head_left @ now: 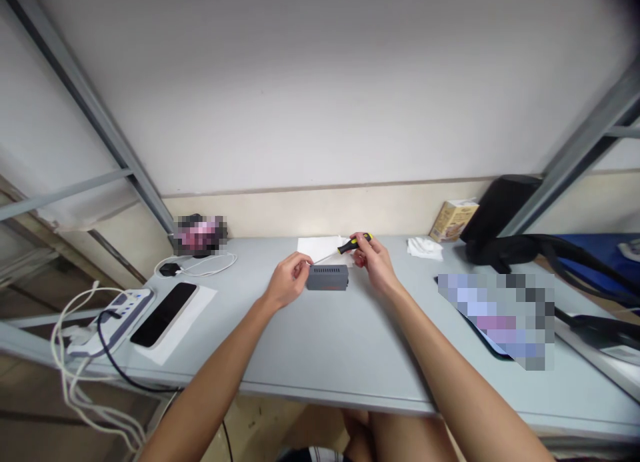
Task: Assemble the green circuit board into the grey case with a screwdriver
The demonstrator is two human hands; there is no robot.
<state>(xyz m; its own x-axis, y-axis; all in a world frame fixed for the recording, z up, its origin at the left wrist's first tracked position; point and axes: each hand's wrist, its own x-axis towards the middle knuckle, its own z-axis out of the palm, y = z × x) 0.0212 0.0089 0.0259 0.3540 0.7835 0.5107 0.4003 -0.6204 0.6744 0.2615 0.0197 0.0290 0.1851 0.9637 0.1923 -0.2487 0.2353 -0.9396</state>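
In my right hand [371, 262] is a screwdriver [347, 247] with a black and yellow handle. Its thin metal shaft slants down to the left, over a dark grey box [327, 278] with a row of vent slots. My left hand [290, 279] is at the box's left end, thumb and fingers pinched together by the screwdriver's tip. What the pinch holds, if anything, is too small to tell. White paper [320, 247] lies behind the box on the light grey table [330, 349].
To the left are a phone [165, 315] on white paper, a power strip [113, 325] with cables and a black adapter [170, 269]. On the right stand a crumpled tissue [425, 248], a yellow carton [454, 221], a blurred tablet-like device [493, 322] and a black strap [520, 249].
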